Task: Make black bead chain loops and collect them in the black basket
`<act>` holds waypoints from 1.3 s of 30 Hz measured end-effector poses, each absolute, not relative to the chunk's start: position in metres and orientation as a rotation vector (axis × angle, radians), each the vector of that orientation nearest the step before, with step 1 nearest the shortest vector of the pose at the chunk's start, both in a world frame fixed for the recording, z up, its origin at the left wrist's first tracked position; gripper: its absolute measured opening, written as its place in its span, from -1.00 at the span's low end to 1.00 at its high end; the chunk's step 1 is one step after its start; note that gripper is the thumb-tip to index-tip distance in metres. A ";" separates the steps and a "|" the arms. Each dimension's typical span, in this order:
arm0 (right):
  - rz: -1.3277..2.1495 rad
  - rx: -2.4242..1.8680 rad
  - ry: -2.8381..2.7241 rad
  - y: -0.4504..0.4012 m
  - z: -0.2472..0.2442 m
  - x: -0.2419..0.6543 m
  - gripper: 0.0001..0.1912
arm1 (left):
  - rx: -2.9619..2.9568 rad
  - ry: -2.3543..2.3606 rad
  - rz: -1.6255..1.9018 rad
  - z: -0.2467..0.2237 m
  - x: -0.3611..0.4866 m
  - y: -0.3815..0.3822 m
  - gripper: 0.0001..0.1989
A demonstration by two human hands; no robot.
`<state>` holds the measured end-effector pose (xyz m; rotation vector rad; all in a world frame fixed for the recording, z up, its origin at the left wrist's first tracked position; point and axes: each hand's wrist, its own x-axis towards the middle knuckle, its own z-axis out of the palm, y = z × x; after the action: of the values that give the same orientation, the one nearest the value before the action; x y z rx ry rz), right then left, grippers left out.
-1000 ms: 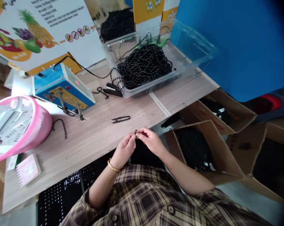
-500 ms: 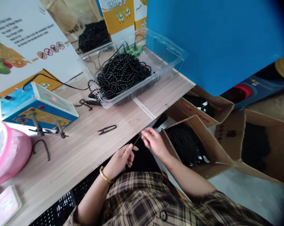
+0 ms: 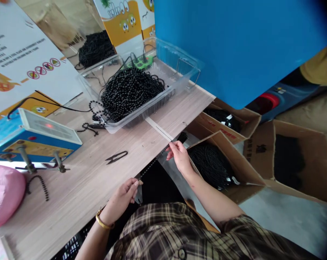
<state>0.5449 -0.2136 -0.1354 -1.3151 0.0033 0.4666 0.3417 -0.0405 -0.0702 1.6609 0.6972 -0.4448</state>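
A thin strand of black beads [image 3: 154,161] runs taut between my two hands, above the front edge of the light wood table [image 3: 98,180]. My left hand [image 3: 121,199], with a gold bangle on its wrist, pinches the strand's lower end. My right hand [image 3: 179,156] grips it higher up, over the gap beside the table. A short black piece [image 3: 183,137] shows just past my right fingers, though I cannot tell what it is. Black thread snips [image 3: 116,157] lie on the table, out of reach of neither hand's fingers.
A clear plastic tray [image 3: 166,86] heaped with black bead strands stands on the table, beside a blue machine [image 3: 36,139] and a pink basket [image 3: 3,191]. A short bead strand [image 3: 40,186] lies nearby. Open cardboard boxes [image 3: 242,169] holding black strands sit to the right.
My hands have moved apart, pulling the bead strand out straight between them. The whole view has shifted, with the table objects sliding left in the frame.
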 end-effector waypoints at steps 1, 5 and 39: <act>0.476 -1.312 0.005 -0.214 -0.137 0.545 -0.49 | 1.660 0.695 -0.446 -0.071 0.342 -0.040 -0.37; 0.488 -1.294 0.015 -0.212 -0.142 0.547 -0.47 | 1.664 0.678 -0.441 -0.075 0.340 -0.038 -0.40; 0.465 -1.520 0.019 -0.237 -0.137 0.572 -0.49 | 1.579 1.184 -0.262 0.016 0.086 0.088 -0.56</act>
<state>0.5725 -0.2370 -0.1373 -1.5198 0.0188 0.4647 0.0861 0.0881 0.0157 1.5795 1.1841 -0.2620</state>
